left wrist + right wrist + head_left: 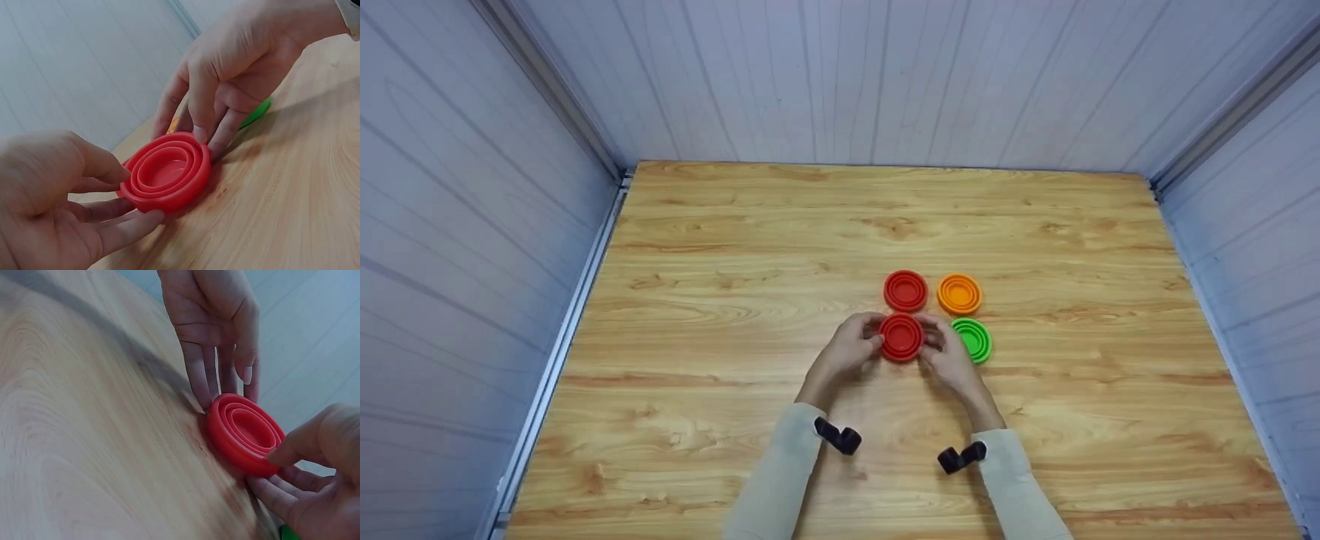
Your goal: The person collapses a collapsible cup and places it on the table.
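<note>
A red collapsible cup (901,337), flattened into concentric rings, is held between both hands with its hollow facing up. My left hand (849,349) grips its left side, the thumb at the rim and the fingers below in the left wrist view. From the opposite side, my right hand (951,361) pinches the rim of the cup (246,430), thumb on top and fingers underneath. The cup (167,173) looks tilted and close to the tabletop; whether its base touches the wood I cannot tell.
Just beyond the held cup lies a second red collapsible cup (905,290). To its right is an orange one (959,293), and a green one (973,341) sits right beside my right hand, partly hidden. Pale panel walls (840,82) border the wooden table (735,240).
</note>
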The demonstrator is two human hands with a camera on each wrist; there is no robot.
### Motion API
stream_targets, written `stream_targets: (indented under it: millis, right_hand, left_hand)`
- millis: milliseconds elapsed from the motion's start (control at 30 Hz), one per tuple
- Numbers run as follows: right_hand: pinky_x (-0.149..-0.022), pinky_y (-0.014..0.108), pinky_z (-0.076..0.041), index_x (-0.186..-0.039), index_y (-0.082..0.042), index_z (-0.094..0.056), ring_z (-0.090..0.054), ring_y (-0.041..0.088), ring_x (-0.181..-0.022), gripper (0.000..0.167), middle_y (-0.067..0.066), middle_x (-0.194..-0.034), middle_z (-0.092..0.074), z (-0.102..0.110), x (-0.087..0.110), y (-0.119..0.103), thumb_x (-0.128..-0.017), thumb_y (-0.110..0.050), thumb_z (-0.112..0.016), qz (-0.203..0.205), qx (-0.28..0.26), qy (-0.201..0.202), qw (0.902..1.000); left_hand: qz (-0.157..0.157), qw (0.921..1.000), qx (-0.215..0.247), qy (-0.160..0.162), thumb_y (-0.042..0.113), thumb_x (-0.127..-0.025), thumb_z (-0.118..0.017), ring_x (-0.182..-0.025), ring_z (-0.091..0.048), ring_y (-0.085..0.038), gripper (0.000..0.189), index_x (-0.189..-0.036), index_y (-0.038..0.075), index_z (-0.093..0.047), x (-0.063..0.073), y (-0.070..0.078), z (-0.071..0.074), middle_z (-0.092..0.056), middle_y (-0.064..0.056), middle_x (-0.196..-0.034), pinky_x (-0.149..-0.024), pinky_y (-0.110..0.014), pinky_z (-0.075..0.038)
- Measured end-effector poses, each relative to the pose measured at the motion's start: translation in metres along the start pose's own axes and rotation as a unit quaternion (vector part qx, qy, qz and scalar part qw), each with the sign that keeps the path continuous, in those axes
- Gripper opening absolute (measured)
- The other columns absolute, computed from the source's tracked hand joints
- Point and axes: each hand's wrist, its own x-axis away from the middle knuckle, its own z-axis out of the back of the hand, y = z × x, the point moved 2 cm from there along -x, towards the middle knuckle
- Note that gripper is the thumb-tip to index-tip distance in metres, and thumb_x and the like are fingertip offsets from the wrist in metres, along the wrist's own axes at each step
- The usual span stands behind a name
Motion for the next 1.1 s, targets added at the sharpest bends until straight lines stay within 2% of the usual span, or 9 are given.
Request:
stream_targets:
  millis: [300, 533, 867, 1000, 1100]
  right_hand:
    - [-0.104, 0.049, -0.042, -0.135, 0.002, -0.048, -0.053, 0.036, -0.12, 0.055, 0.022, -0.134, -0.051, -0.002, -0.001, -0.001, -0.083, 0.021, -0.052, 0.007, 0.04, 0.008, 0.9991]
    - [-0.107, 0.045, -0.041, -0.139, 0.009, -0.04, -0.048, 0.037, -0.126, 0.059, 0.026, -0.139, -0.045, -0.005, 0.0, -0.006, -0.082, 0.021, -0.049, -0.004, 0.095, 0.007, 0.9955]
    - [-0.108, 0.045, -0.039, -0.141, 0.006, -0.037, -0.047, 0.037, -0.126, 0.062, 0.025, -0.138, -0.046, -0.003, -0.002, -0.012, -0.081, 0.018, -0.05, -0.015, 0.142, -0.006, 0.9898]
    - [-0.106, 0.045, -0.041, -0.14, 0.006, -0.039, -0.049, 0.037, -0.124, 0.059, 0.025, -0.137, -0.047, -0.003, -0.001, -0.014, -0.083, 0.015, -0.051, -0.014, 0.143, -0.003, 0.9896]
    - [-0.106, 0.044, -0.042, -0.138, 0.004, -0.043, -0.05, 0.036, -0.124, 0.053, 0.024, -0.136, -0.048, 0.0, -0.001, -0.019, -0.086, 0.011, -0.052, -0.009, 0.132, 0.017, 0.991]
  left_hand:
    - [-0.014, 0.9986, -0.05, 0.001, 0.001, -0.092, -0.054, -0.117, -0.055, -0.025, 0.041, -0.133, -0.003, -0.051, 0.0, 0.001, 0.0, -0.058, -0.018, -0.126, -0.103, -0.037, -0.043]
    - [-0.032, 0.9935, -0.108, 0.013, 0.002, -0.089, -0.056, -0.098, -0.047, -0.021, 0.043, -0.131, -0.004, -0.053, -0.001, 0.002, -0.003, -0.058, -0.018, -0.109, -0.09, -0.036, -0.044]
    - [0.006, 0.9952, -0.098, 0.002, 0.006, -0.092, -0.054, -0.099, -0.052, -0.019, 0.045, -0.136, -0.002, -0.049, -0.002, 0.0, -0.004, -0.055, -0.016, -0.116, -0.091, -0.032, -0.046]
    - [0.0, 0.9956, -0.094, 0.003, 0.006, -0.092, -0.053, -0.104, -0.054, -0.022, 0.043, -0.134, -0.004, -0.049, -0.002, -0.001, -0.001, -0.055, -0.016, -0.116, -0.094, -0.034, -0.047]
    - [-0.019, 0.9936, -0.106, 0.034, 0.006, -0.092, -0.052, -0.108, -0.053, -0.025, 0.043, -0.134, -0.003, -0.049, -0.002, 0.001, 0.004, -0.054, -0.017, -0.117, -0.097, -0.037, -0.046]
